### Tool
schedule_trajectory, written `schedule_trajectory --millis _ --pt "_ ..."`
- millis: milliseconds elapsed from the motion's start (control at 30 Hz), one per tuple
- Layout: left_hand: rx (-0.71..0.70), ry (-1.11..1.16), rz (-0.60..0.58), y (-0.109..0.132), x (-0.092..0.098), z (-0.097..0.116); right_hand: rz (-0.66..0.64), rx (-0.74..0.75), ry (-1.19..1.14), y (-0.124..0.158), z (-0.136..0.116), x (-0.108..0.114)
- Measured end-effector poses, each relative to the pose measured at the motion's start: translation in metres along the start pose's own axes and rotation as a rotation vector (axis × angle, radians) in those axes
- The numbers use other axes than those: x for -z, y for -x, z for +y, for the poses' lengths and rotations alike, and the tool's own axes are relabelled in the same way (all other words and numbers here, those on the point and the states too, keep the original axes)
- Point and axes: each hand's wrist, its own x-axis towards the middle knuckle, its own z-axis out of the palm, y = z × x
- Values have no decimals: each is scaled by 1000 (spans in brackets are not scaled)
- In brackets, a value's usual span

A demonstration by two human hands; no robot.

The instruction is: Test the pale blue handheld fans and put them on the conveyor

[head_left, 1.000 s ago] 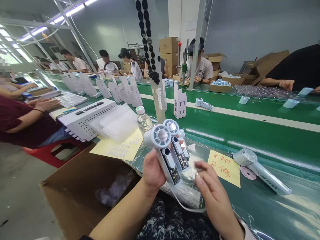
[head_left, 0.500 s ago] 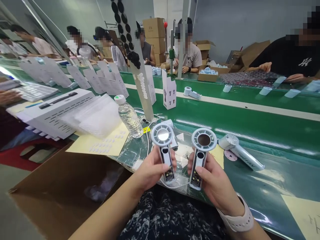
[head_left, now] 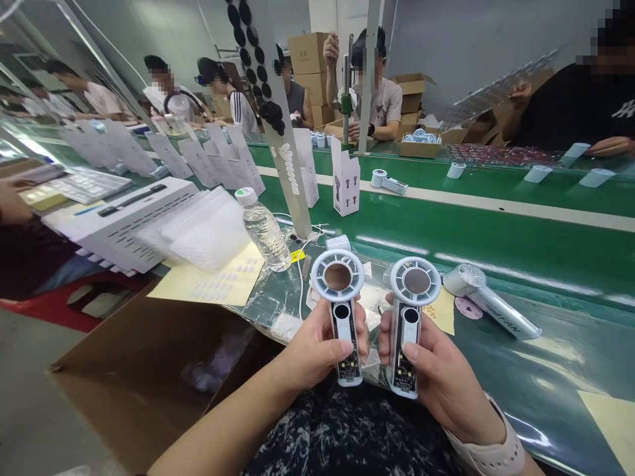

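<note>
My left hand [head_left: 317, 347] is closed round the handle of a light-blue handheld fan [head_left: 342, 311], its thumb on the handle's front. A matching handheld fan [head_left: 411, 324] is in my right hand [head_left: 441, 363], gripped the same way. Both fans stand upright side by side, a small gap between them, ring-shaped heads up. Each handle front shows a dark strip with a round black spot and small yellow parts low down. Behind the right one, a silvery wrapped fan [head_left: 496, 304] lies on the table. Part of another pale fan [head_left: 338, 243] shows behind the left one.
A water bottle [head_left: 265, 231] stands by a post [head_left: 292, 178] bearing black discs and white pieces. Left of it are clear plastic sleeves [head_left: 198, 228] and a white slotted box [head_left: 143, 221]. A printed carton [head_left: 346, 182] stands on the green conveyor [head_left: 446, 218]. Co-workers sit across it.
Both hands have brought the fans slightly closer to me, and the fans sit nearer together. Across the line, one co-worker has raised a hand, and another has lifted a clear bubbled sheet.
</note>
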Motion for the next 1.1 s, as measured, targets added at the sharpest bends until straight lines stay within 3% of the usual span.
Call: schedule_trajectory --millis 367,600,867,1000,1100 --pt "10 -8 67 2 -4 0 -13 -41 -28 3 -3 -2" --pt "17 9 16 4 -8 3 -48 -8 19 6 3 2" --pt "13 -7 217 -1 2 -13 23 20 64 4 8 0" --pt "35 -23 112 5 5 -15 -43 9 123 5 7 1" --pt "26 -76 90 6 6 -13 -7 26 170 4 4 2"
